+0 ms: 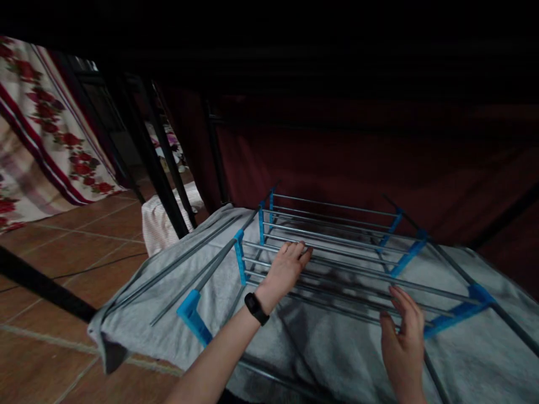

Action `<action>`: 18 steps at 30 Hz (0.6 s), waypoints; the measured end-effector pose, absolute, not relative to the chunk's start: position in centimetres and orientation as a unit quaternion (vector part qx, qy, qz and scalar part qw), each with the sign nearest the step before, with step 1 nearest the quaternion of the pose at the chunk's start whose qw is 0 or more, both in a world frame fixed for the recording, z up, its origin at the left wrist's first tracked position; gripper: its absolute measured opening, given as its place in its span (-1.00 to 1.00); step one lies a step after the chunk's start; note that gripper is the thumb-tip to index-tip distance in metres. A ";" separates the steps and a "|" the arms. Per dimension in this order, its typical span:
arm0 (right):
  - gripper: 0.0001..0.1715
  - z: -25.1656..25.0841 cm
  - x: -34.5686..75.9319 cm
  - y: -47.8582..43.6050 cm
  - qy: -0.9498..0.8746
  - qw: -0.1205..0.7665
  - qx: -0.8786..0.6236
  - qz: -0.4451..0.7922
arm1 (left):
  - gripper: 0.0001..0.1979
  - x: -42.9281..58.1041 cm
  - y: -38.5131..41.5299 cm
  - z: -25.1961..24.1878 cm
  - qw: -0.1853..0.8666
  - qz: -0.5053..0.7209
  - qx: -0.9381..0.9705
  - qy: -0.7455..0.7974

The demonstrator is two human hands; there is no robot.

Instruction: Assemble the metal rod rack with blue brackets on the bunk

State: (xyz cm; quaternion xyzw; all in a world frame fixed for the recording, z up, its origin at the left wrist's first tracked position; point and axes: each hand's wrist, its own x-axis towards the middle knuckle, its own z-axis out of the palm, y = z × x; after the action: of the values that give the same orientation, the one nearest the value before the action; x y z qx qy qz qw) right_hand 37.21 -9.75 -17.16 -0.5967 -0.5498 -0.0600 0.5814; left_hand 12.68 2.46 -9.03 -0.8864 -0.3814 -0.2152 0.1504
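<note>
A rack of thin grey metal rods with blue plastic connectors lies on a grey blanket. My left hand, with a dark band on its wrist, reaches over the rods near the rack's left part. Its fingers are stretched out, palm down; whether they touch a rod I cannot tell. Close to the front rods at the right is my right hand, thumb and fingers apart with nothing between them. An angled blue connector sits on a tube beside my left forearm.
Loose grey rods lie along the blanket's left side. Black frame posts stand at the left, and a dark beam crosses overhead. Dark red cloth hangs behind. Beyond the blanket are a tiled floor and a flowered cloth.
</note>
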 end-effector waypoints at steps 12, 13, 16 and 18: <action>-0.48 -11.5 26.7 -3.8 -0.773 0.382 -0.495 -0.110 | -0.58 0.9 -9.1 -3.8 0.096 -0.433 -0.718 -0.536; -0.48 -11.0 25.6 -3.1 -0.786 0.355 -0.495 -0.107 | -0.60 -0.8 -8.7 -2.8 0.066 -0.446 -0.699 -0.555; -0.49 -10.0 22.5 -1.0 -0.813 0.281 -0.504 -0.082 | -0.50 -5.0 -4.6 -1.1 -0.099 -0.451 -0.649 -0.604; -0.51 -9.7 20.7 0.3 -0.824 0.236 -0.512 -0.058 | -0.38 -6.3 -0.8 -1.7 -0.245 -0.444 -0.617 -0.601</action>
State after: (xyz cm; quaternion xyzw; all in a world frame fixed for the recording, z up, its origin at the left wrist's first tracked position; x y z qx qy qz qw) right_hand 20.71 0.31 -9.66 -0.5120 -0.8239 -0.0577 0.2361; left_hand -6.28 -0.79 -1.65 -0.6172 -0.6014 -0.4444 -0.2447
